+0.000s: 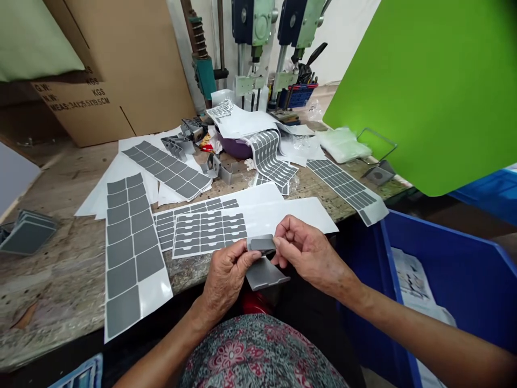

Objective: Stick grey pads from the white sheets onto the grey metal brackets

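Left hand (226, 283) and right hand (311, 250) pinch a grey pad (266, 275), fingers nearly closed (adhesive, perhaps); hasty handling could crease it against the white backing sheet (291, 218).

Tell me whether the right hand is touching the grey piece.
Touching. The head view shows the fingertips of the right hand resting on the end of the grey piece.

Left hand (225, 281), right hand (309, 250), pinching
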Tool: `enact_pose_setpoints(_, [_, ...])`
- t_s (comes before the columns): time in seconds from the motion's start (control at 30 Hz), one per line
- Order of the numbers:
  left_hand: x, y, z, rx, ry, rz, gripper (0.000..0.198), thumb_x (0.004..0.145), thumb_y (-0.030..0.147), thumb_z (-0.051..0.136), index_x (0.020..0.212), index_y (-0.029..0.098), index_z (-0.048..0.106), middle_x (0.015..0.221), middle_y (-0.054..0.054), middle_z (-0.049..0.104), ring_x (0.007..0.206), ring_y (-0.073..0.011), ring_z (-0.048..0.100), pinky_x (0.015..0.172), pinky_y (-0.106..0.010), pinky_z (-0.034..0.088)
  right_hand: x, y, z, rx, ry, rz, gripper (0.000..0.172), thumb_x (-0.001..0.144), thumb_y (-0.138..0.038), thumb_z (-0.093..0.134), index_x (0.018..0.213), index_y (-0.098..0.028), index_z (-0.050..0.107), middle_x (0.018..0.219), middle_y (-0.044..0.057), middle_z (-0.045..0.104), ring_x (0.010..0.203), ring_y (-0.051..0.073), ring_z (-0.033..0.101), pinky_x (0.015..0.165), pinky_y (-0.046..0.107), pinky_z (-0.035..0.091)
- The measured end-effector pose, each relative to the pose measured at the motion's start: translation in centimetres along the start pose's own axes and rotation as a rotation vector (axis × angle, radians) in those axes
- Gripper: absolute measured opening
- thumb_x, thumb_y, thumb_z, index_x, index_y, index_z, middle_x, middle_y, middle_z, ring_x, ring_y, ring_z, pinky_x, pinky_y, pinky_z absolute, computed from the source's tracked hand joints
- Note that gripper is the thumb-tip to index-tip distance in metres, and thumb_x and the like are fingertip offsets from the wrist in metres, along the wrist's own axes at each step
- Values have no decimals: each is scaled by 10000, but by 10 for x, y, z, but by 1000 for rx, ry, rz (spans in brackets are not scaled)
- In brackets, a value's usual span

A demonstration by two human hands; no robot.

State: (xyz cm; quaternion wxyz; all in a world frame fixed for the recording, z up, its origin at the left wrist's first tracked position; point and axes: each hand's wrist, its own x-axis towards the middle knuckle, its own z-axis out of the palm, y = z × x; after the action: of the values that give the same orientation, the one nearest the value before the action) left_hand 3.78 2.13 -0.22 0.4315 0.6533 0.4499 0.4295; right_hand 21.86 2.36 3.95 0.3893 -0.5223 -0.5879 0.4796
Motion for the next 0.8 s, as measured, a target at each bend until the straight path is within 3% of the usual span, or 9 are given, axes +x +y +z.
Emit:
enact_pose_setpoints(0.37, [-9, -3, -5, 83, -44, -6, 289, 902, 384, 575, 735, 173, 682, 633, 14, 572, 567, -112, 452, 544, -201, 366, -6, -7, 3, -95, -6, -26, 94, 850, -213, 526, 765, -227, 486, 511, -69, 538, 487, 125, 606, 500, 228, 456])
enact_pose_setpoints(0.8, [-12, -2, -6, 73, -45, 4, 260, 911, 347, 566, 766, 178, 700, 621, 18, 562, 559, -111, 451, 531, -201, 360, -6, -2, 7, -106, -19, 5, 92, 849, -228, 527, 772, -230, 476, 510, -69, 541, 456, 115, 560, 463, 219, 421])
